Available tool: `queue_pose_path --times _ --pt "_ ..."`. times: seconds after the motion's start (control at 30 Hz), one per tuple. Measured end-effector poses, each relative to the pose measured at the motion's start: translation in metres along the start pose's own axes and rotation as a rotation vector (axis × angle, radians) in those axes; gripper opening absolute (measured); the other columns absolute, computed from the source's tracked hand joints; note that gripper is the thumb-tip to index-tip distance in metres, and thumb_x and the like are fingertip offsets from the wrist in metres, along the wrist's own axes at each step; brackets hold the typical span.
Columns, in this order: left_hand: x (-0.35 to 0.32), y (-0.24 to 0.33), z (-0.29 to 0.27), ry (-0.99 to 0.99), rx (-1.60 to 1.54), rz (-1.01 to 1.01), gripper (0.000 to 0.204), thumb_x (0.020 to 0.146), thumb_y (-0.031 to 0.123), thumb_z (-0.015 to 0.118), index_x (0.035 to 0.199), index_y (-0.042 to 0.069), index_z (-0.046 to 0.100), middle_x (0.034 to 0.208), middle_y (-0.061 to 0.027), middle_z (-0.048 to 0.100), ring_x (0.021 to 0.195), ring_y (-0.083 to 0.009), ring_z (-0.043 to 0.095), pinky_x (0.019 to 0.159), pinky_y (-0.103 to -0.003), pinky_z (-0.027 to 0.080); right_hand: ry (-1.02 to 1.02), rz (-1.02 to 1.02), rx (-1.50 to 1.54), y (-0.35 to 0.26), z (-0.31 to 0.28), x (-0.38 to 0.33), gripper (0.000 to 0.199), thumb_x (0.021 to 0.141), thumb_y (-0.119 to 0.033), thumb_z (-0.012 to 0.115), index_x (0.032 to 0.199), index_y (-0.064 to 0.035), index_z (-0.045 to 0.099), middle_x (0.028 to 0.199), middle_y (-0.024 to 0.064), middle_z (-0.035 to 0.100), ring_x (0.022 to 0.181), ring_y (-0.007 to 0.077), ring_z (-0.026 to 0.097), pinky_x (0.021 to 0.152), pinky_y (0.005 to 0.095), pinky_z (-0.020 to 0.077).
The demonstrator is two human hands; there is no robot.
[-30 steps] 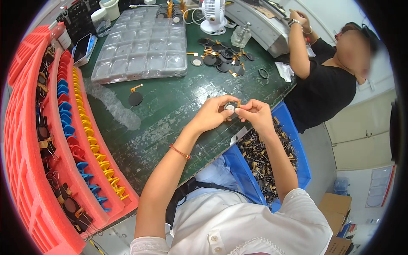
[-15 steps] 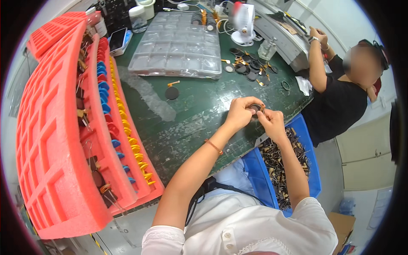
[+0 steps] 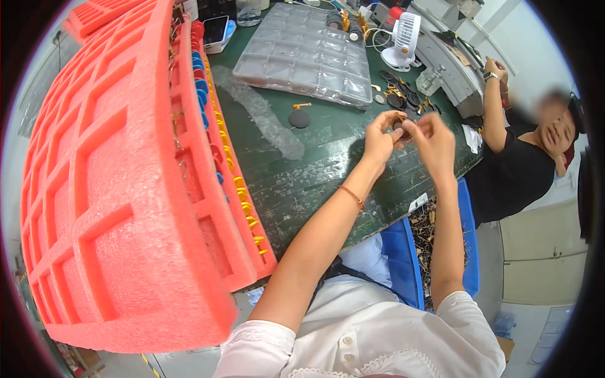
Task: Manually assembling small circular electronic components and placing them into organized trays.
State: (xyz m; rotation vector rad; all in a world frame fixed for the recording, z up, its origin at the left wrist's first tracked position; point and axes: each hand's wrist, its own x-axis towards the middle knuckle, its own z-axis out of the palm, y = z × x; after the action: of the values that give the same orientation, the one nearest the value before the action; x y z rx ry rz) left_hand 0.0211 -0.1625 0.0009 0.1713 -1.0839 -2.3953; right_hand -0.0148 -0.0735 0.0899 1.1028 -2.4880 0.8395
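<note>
Over the right part of the green table, my left hand (image 3: 382,140) grips a small dark round disc (image 3: 404,130) with a coppery rim between thumb and fingers. My right hand (image 3: 435,143) meets the disc from the other side, thumb and forefinger pinched at its edge; its other fingers are slightly blurred. A similar black disc (image 3: 299,118) lies alone on the table beyond my left forearm, a small gold-coloured strip (image 3: 302,104) just above it. Farther off, a pile of black discs and gold strips (image 3: 403,94) sits near the fan's foot.
Stacked pink foam trays (image 3: 126,208) with red, blue and yellow pieces fill the left. A clear compartment tray (image 3: 302,53), white fan (image 3: 403,41), glass bottle (image 3: 430,80) and phone (image 3: 215,30) stand farther back. A blue bin (image 3: 403,261) of small parts is below the right edge; a co-worker (image 3: 517,157) sits beyond.
The view has shifted, so the table things appear farther right and the pink trays larger. My right hand has lifted and turned at the disc, its fingers less bunched; my left keeps its grip.
</note>
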Motion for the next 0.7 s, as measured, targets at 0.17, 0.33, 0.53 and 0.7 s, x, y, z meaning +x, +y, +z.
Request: queue_pose_path --times 0.17,0.33,0.53,0.7 --pt "0.005 -0.012 -0.01 -0.193 -0.661 0.103 0.041 0.086 0.01 0.058 0.123 0.013 0.041 0.103 -0.0005 0.054 0.09 -0.0163 0.06 0.074 -0.031 0.051 -0.25 -0.696 0.139 -0.101 0.044 0.004 0.022 0.072 -0.016 0.071 0.09 -0.007 0.061 0.094 0.0087 0.057 0.089 0.0255 0.058 0.074 0.0359 0.049" --pt "0.005 -0.014 0.0 -0.076 -0.534 -0.226 0.047 0.078 0.012 0.071 0.112 0.019 0.039 0.098 -0.0014 0.053 0.073 -0.014 0.055 0.059 -0.027 0.044 -0.606 -0.744 0.187 -0.097 0.115 0.01 0.023 0.068 -0.009 0.07 0.09 -0.0083 0.064 0.092 0.0086 0.056 0.092 0.0278 0.056 0.079 0.0374 0.0451" --pt "0.011 -0.024 -0.01 -0.173 -0.579 -0.32 0.03 0.087 0.023 0.062 0.109 0.017 0.043 0.109 -0.0056 0.057 0.067 -0.0145 0.054 0.054 -0.026 0.042 -0.587 -0.706 0.192 -0.097 0.124 0.003 0.021 0.065 -0.013 0.072 0.084 -0.0085 0.065 0.087 0.0068 0.058 0.089 0.0265 0.058 0.074 0.0373 0.0469" --pt "0.011 -0.028 -0.018 -0.333 -0.644 -0.373 0.023 0.094 0.025 0.049 0.113 0.011 0.049 0.123 -0.0119 0.051 0.092 -0.0279 0.056 0.073 -0.035 0.047 -0.548 -0.787 0.222 -0.103 0.125 0.002 0.014 0.065 -0.01 0.069 0.077 -0.0072 0.062 0.085 0.0078 0.056 0.082 0.0272 0.058 0.066 0.0376 0.0472"
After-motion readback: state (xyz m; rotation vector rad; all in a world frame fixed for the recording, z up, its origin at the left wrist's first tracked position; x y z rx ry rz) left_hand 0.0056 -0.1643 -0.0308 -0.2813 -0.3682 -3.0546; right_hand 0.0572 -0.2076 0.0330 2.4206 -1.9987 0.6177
